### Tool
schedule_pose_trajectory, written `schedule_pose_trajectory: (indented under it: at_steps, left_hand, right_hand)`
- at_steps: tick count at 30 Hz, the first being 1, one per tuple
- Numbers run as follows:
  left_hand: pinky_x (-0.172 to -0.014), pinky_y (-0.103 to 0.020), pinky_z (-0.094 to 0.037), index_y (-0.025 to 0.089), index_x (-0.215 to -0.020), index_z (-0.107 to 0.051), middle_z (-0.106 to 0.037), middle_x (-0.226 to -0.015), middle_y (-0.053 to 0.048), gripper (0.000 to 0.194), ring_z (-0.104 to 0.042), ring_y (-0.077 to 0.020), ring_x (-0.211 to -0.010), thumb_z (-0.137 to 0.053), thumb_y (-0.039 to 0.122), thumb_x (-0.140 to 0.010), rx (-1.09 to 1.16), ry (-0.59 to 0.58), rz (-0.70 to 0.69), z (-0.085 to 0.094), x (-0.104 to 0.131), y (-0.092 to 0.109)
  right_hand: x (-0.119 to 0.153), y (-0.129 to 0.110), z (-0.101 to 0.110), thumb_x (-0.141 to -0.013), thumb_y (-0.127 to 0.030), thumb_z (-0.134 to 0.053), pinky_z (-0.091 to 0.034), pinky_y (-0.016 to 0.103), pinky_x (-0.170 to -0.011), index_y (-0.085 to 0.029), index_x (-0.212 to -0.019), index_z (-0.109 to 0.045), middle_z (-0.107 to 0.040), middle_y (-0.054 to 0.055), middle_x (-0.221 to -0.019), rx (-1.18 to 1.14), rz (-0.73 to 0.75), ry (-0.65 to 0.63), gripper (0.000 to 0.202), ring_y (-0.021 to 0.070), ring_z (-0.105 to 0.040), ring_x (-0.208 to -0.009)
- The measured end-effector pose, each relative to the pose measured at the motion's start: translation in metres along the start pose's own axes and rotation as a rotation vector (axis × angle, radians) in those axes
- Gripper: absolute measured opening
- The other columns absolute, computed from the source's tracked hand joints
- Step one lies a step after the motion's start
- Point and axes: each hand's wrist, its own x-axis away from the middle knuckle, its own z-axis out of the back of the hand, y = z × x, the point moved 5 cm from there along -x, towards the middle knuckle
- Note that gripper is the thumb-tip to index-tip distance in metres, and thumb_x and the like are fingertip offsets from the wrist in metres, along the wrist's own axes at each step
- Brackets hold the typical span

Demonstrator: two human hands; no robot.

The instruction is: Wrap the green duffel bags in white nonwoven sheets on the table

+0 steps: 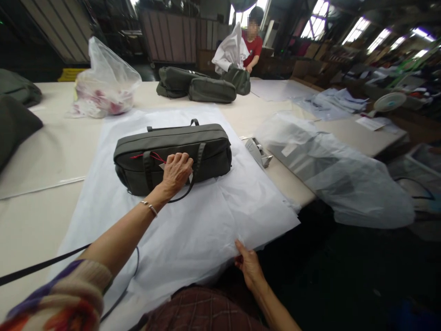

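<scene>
A dark grey-green bag [172, 142] with two handles and a red cord lies on white paper sheets [206, 220] on the table. My left hand [177, 172] has its fingers curled against the front of the bag, between the handle straps, over a white tag partly hidden beneath it. At the near edge of the sheets, my right hand [247, 263] pinches the paper between thumb and fingers.
A plastic bag with reddish contents [106, 87] stands at the back left. More dark bags [212, 89] lie at the far side, near a person in red [254, 46]. A tape dispenser [258, 151] and clear plastic sheeting [330, 165] are at the right.
</scene>
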Motion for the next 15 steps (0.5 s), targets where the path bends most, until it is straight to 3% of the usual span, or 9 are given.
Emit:
schedule_pose_trajectory:
  at_steps: [3, 5, 8, 11, 15]
  left_hand:
    - [-0.084, -0.045, -0.037, 0.015, -0.098, -0.061, -0.060, -0.097, -0.015, 0.016, -0.052, -0.0327, -0.098, -0.054, 0.018, -0.085, 0.002, -0.040, 0.012, -0.006, -0.013, 0.009]
    - [-0.081, -0.044, -0.037, 0.012, -0.097, -0.062, -0.061, -0.093, -0.015, 0.016, -0.053, -0.0328, -0.095, -0.053, 0.015, -0.083, -0.010, -0.085, 0.011, -0.013, -0.020, 0.016]
    - [-0.077, -0.043, -0.037, 0.008, -0.094, -0.064, -0.063, -0.090, -0.017, 0.018, -0.055, -0.0322, -0.090, -0.048, 0.011, -0.085, -0.045, -0.163, -0.030, -0.024, -0.025, 0.027]
    - [-0.074, -0.041, -0.037, 0.006, -0.088, -0.067, -0.064, -0.086, -0.018, 0.023, -0.056, -0.0309, -0.086, -0.043, 0.007, -0.086, -0.058, -0.211, -0.109, -0.033, -0.025, 0.033]
    - [-0.073, -0.042, -0.036, 0.007, -0.083, -0.067, -0.064, -0.084, -0.017, 0.028, -0.056, -0.0307, -0.084, -0.040, 0.005, -0.086, -0.086, -0.152, -0.186, -0.038, -0.030, 0.030]
  right_hand:
    - [-0.001, -0.009, -0.004, -0.057, -0.052, -0.085, -0.047, 0.023, -0.052, -0.021, -0.114, -0.062, -0.071, 0.002, -0.098, -0.035, 0.092, -0.020, 0.069, 0.0163, -0.063, -0.076]
    - [-0.001, -0.011, -0.006, -0.059, -0.054, -0.083, -0.049, 0.024, -0.053, -0.021, -0.115, -0.060, -0.070, 0.003, -0.101, -0.023, 0.082, -0.069, 0.068, 0.0177, -0.064, -0.078]
    - [-0.004, -0.006, -0.008, -0.064, -0.061, -0.078, -0.046, 0.024, -0.045, -0.017, -0.104, -0.061, -0.069, 0.002, -0.080, 0.091, 0.002, -0.148, 0.062, 0.0147, -0.061, -0.059]
    - [-0.007, -0.002, -0.006, -0.064, -0.066, -0.074, -0.037, 0.020, -0.038, -0.016, -0.086, -0.059, -0.059, -0.002, -0.057, 0.218, 0.040, -0.175, 0.057, 0.0103, -0.052, -0.043]
    - [-0.007, 0.000, -0.003, -0.070, -0.067, -0.069, -0.036, 0.020, -0.038, -0.017, -0.075, -0.056, -0.052, -0.005, -0.051, 0.238, 0.137, -0.191, 0.052, 0.0080, -0.046, -0.041]
